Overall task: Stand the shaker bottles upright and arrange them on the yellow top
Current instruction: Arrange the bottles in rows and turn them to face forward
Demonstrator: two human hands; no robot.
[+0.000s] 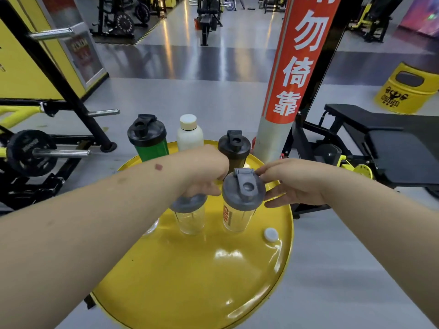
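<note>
Head view: left hand (204, 172) clamped from above on lid of clear shaker (190, 216); right hand (292, 184) half-spread, fingertips touching grey-lidded shaker (241, 201) just left of it. Both shakers upright, axes vertical, mid yellow top (202, 281); three bottles stood far.

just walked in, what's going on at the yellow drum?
A person is lining up bottles on the yellow top. Left hand grips the lid of one clear shaker; right hand touches the lid of the other clear shaker. Green shaker, white bottle and dark shaker stand upright behind.
</note>
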